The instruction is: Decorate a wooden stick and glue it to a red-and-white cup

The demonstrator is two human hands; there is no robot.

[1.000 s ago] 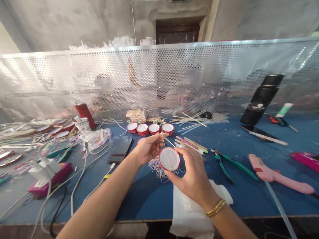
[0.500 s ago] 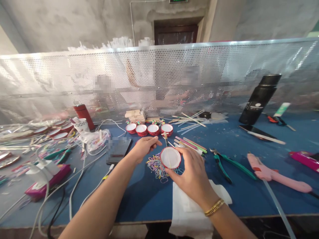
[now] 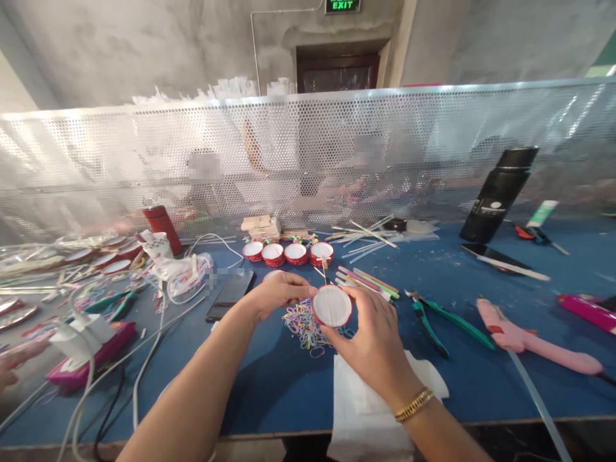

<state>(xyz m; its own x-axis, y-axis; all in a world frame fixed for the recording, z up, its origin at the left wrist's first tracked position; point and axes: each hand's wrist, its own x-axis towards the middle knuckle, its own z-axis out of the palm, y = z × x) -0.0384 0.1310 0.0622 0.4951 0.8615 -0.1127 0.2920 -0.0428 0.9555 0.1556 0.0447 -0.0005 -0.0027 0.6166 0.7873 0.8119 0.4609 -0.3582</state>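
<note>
My right hand (image 3: 373, 333) grips a small toy drum (image 3: 332, 306) with a white face and red rim, thumb below and fingers on its right side. My left hand (image 3: 283, 294) is closed, its fingertips at the drum's upper left rim; what they pinch is hidden. A short wooden stick (image 3: 325, 263) shows just above the drum. Underneath lies a heap of coloured rubber bands (image 3: 308, 330). Several similar red-rimmed drums (image 3: 297, 251) stand in a row behind, and another drum (image 3: 273, 274) is partly covered by my left hand.
Teal-handled pliers (image 3: 445, 321) and a pink glue gun (image 3: 534, 340) lie to the right. Coloured glue sticks (image 3: 368, 282) are behind my right hand. Left are a phone (image 3: 231, 295), cables and a power strip (image 3: 91, 353). Another person's blurred hand (image 3: 14, 362) shows at the left edge.
My left hand has moved right and down to the drum's rim, and its fingers have closed together. The drum has shifted slightly right. Another person's hand has appeared at the left edge.
</note>
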